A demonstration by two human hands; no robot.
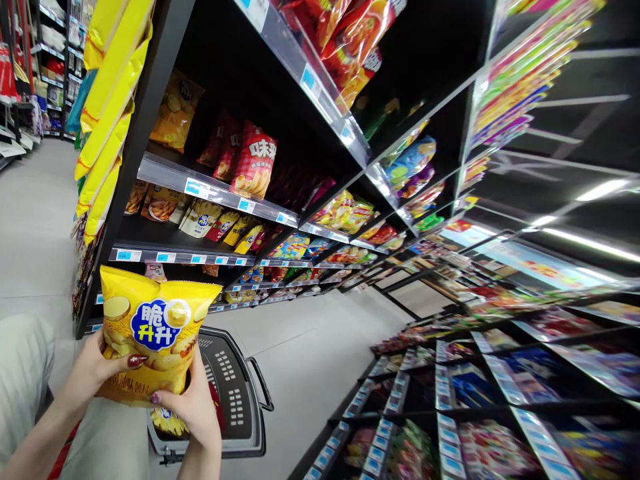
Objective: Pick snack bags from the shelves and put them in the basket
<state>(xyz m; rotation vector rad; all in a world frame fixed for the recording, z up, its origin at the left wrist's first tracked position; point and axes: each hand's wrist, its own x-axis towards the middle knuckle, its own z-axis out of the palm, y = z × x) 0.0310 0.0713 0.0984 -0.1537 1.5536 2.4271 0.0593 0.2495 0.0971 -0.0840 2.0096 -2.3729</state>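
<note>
A yellow bag of potato chips [155, 327] with a blue and white logo is held upright in front of me. My left hand [95, 367] grips its lower left side, the thumb across the front. On the lower right, my right hand [195, 397] clasps the same bag, thumb on the front and fingers hidden behind. Below and behind the bag stands a dark grey shopping basket [233, 373] on the floor, partly covered by the bag and my right hand. Inside the basket a yellow package [169, 421] shows in part.
Black snack shelves [165, 175] with price tags run along the left. A red and pink chip bag [254, 160] stands on one. Yellow bags [110, 107] hang on the shelf end. Opposite shelves [450, 400] are blurred on the right. Grey floor [310, 333] lies between.
</note>
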